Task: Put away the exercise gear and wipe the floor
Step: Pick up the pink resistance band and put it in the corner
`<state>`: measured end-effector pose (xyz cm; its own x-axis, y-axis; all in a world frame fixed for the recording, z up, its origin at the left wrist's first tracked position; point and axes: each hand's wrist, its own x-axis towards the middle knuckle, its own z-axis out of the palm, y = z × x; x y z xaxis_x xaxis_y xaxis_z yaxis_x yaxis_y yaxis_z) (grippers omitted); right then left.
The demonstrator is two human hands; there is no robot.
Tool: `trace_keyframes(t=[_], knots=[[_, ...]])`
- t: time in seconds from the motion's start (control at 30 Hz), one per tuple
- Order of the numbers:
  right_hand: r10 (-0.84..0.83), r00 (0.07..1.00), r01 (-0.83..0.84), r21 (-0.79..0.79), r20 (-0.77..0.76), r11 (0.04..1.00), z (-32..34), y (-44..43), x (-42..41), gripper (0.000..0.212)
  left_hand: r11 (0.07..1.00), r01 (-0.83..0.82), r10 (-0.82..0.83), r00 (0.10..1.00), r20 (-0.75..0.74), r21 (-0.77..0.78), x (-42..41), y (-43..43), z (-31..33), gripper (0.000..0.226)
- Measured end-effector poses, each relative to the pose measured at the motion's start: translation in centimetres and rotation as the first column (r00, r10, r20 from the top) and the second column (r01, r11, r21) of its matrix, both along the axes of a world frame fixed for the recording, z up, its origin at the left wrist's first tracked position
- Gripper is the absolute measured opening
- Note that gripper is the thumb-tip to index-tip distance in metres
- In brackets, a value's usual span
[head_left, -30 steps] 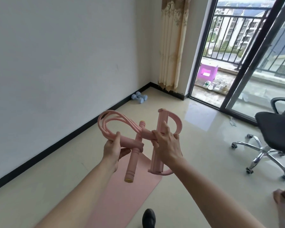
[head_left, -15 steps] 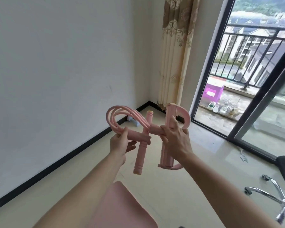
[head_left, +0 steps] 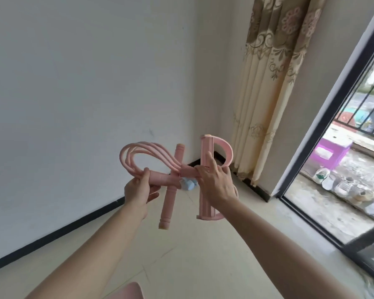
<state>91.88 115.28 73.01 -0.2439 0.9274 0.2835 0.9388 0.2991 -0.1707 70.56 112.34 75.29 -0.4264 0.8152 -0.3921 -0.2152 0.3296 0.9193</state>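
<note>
I hold a pink pedal resistance puller [head_left: 169,201] folded up in front of me at chest height. My left hand [head_left: 138,192] grips its looped tubes and one foam handle. My right hand [head_left: 215,184] grips the pedal bar with its foot strap, forefinger stretched up along the bar. A second handle hangs down between my hands. Behind the puller, light blue dumbbells [head_left: 188,184] lie on the floor by the wall, mostly hidden. A corner of the pink exercise mat [head_left: 127,291] shows at the bottom edge.
A white wall with a black skirting board [head_left: 58,229] runs along the left. A patterned beige curtain [head_left: 266,87] hangs in the corner. The sliding glass door [head_left: 324,117] at right opens on a balcony with a purple stool [head_left: 330,152] and several shoes [head_left: 341,186].
My view has tilted up and moved toward the corner; the mat has slid almost out of frame and the office chair has gone. Both hands keep the same grip on the puller.
</note>
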Motion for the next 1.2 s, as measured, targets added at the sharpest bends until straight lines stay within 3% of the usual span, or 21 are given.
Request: trace_keyframes(t=[0.17, 0.4, 0.53, 0.77, 0.97, 1.2], knots=[[0.115, 0.993, -0.115, -0.014, -0.008, 0.993, -1.6, 11.3, -2.1, 0.019, 0.994, -0.108, 0.108, 0.994, 0.001, -0.005, -1.9, 9.5, -1.3, 0.023], [0.186, 0.981, -0.181, -0.099, 0.047, 0.979, -7.8, 30.6, -8.0, 0.017, 0.974, -0.205, 0.214, 0.971, 0.107, -0.091, -7.1, 26.8, -9.1, 0.024], [0.219, 0.969, -0.195, -0.192, 0.111, 0.962, -11.3, 41.5, -11.8, 0.02, 0.951, -0.246, 0.282, 0.939, 0.197, -0.188, -10.3, 37.0, -13.4, 0.021], [0.223, 0.97, -0.181, -0.328, 0.095, 0.927, -17.9, 55.0, -14.3, 0.027, 0.869, -0.275, 0.422, 0.844, 0.33, -0.411, -12.3, 49.4, -20.2, 0.018], [0.296, 0.946, -0.192, -0.504, 0.134, 0.842, -30.3, 62.7, -14.0, 0.025, 0.722, -0.327, 0.551, 0.804, 0.221, -0.61, -10.3, 55.9, -31.3, 0.027], [0.34, 0.94, -0.247, -0.637, 0.025, 0.73, -50.6, 67.6, -13.9, 0.021, 0.566, -0.41, 0.674, 0.729, 0.116, -0.716, -8.9, 59.6, -50.4, 0.023]])
